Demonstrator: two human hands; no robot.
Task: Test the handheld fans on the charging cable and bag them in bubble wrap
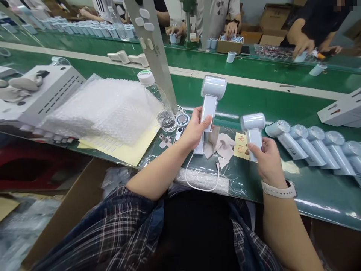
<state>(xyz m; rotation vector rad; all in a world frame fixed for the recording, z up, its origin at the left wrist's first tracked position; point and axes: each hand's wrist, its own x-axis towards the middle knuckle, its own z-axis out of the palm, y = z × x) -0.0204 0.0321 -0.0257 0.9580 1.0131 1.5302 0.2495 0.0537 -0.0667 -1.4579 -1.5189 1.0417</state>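
My left hand (197, 128) is closed around the handle of a pale blue handheld fan (213, 88), held upright with its round head at the top. A second handheld fan (254, 122) is gripped by the handle in my right hand (267, 158), which wears a light watch strap at the wrist. Below my left hand, a white block-like piece (199, 146) shows in part, close to a white cable (201, 189). Crumpled grey cloths (224, 145) and a yellow note with red writing (239, 145) lie between the hands.
Several wrapped fans (293, 145) lie in a row at right. Bubble wrap bags (113, 105), a water bottle (162, 103) and a metal post (156, 52) stand left. Across the green bench, co-workers' hands (231, 28) handle parts near a carton (229, 46).
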